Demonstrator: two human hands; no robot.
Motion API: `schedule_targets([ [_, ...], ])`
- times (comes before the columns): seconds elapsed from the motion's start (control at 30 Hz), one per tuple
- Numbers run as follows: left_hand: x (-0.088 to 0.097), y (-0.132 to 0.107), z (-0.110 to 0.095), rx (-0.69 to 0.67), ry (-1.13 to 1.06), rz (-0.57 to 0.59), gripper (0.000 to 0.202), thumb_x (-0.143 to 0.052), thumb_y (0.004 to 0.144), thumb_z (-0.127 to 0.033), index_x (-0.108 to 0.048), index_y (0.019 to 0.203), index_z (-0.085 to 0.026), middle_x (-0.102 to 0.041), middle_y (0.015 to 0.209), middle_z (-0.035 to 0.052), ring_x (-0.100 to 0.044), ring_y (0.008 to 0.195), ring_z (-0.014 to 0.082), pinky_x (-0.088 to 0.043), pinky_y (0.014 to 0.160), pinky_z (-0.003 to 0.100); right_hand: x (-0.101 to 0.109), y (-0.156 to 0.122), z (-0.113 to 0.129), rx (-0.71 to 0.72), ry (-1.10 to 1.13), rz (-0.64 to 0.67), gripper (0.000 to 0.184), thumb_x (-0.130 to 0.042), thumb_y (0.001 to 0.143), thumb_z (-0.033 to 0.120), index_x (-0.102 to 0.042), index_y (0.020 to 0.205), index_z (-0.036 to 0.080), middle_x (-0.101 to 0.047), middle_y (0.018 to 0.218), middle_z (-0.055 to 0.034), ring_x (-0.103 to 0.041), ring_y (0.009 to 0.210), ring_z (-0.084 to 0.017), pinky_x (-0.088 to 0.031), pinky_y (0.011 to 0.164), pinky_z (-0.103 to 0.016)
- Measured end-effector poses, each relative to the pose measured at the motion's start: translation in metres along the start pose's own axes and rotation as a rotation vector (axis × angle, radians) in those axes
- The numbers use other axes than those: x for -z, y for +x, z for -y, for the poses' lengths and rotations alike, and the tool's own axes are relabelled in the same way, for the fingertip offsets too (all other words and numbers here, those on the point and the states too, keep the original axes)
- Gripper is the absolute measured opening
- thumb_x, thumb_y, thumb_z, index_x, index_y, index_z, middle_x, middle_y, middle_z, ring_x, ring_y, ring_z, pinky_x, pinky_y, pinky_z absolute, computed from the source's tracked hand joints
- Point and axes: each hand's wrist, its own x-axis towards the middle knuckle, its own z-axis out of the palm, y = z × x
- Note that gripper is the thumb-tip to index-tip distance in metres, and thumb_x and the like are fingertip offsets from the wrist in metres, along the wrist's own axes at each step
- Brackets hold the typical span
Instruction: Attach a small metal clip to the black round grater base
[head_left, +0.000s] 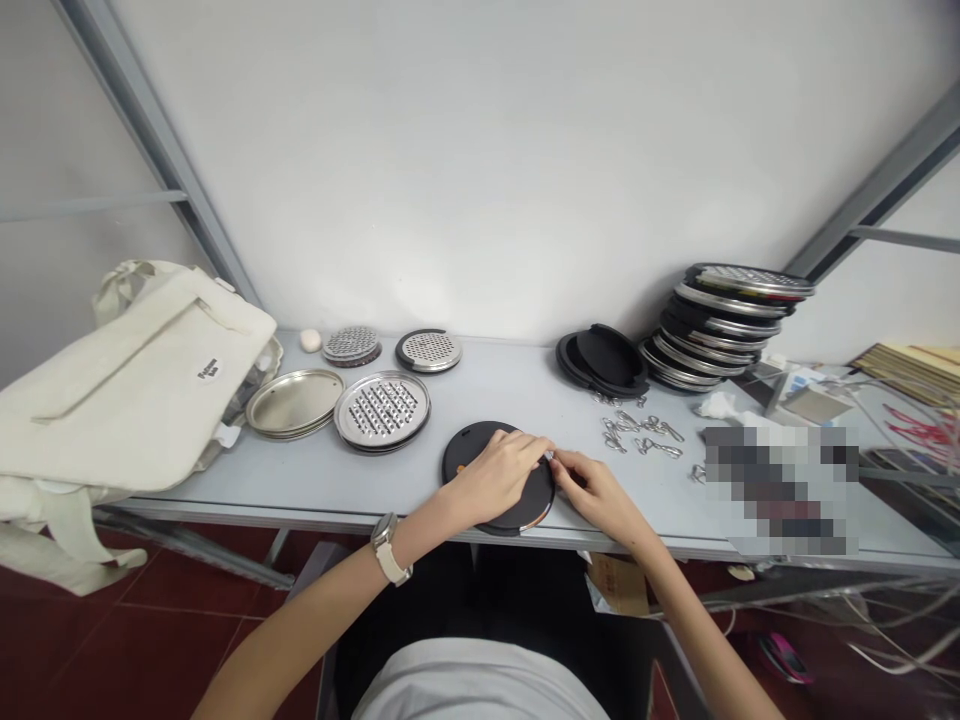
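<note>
A round black disc (pixel 469 450) lies near the front edge of the table, with a shiny metal strip and an orange tint along its lower right rim. My left hand (pixel 504 472) reaches across the top of it, fingers bent and closed at the right edge. My right hand (pixel 592 490) comes from the right, thumb and index finger pinched. Between the fingertips of both hands shows a small shiny metal piece (pixel 549 455); its shape is mostly hidden. Several loose metal clips (pixel 645 430) are scattered to the right of my right hand.
Round metal grater plates (pixel 382 410) and plain metal discs (pixel 295 403) lie to the left, beside a cream bag (pixel 135 390). Black round holders (pixel 607 360) sit at the back, next to a tall leaning stack of graters (pixel 712 330). Clutter and a blurred patch fill the right end.
</note>
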Motion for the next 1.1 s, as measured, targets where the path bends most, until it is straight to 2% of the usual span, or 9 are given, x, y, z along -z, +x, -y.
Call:
schedule_targets([
  [0.37, -0.0010, -0.0006, 0.0008, -0.007, -0.001, -0.007, 0.027, -0.034, 0.094, -0.006, -0.048, 0.113, -0.019, -0.060, 0.110, 0.0062, -0.054, 0.107, 0.0188, -0.037, 0.093, 0.033, 0.0012, 0.0004, 0.0019, 0.004, 0.002, 0.007, 0.032, -0.036, 0.095, 0.032, -0.051, 0.071, 0.018, -0.052, 0.065, 0.0005, -0.049, 0.063, -0.016, -0.038, 0.061, -0.027],
  [0.7, -0.0002, -0.0005, 0.0002, -0.013, -0.023, -0.009, 0.027, -0.034, 0.093, -0.004, -0.047, 0.111, -0.019, -0.060, 0.109, 0.0055, -0.054, 0.106, 0.0187, -0.037, 0.092, 0.033, 0.0012, 0.0002, -0.0011, -0.027, 0.064, 0.014, 0.033, -0.036, 0.095, 0.035, -0.053, 0.072, 0.017, -0.046, 0.063, 0.0022, -0.044, 0.062, -0.014, -0.036, 0.059, -0.026],
  [0.93, 0.0015, -0.0005, -0.0018, -0.005, -0.029, 0.004, 0.026, -0.033, 0.092, -0.004, -0.048, 0.108, -0.019, -0.060, 0.106, 0.0057, -0.055, 0.104, 0.0189, -0.037, 0.092, 0.034, 0.0024, 0.0010, 0.0003, -0.040, 0.140, 0.003, 0.036, -0.037, 0.094, 0.039, -0.037, 0.064, 0.020, -0.036, 0.061, 0.0036, -0.037, 0.059, -0.013, -0.034, 0.056, -0.024],
  [1.1, 0.0018, -0.0009, -0.0024, 0.003, -0.016, 0.024, 0.033, -0.031, 0.092, -0.001, -0.046, 0.115, -0.020, -0.060, 0.108, 0.0057, -0.054, 0.106, 0.0183, -0.037, 0.094, 0.034, 0.0051, -0.0009, -0.0007, -0.087, 0.201, -0.018, 0.039, -0.036, 0.094, 0.044, -0.032, 0.063, 0.021, -0.030, 0.058, 0.0047, -0.033, 0.055, -0.012, -0.032, 0.052, -0.024],
])
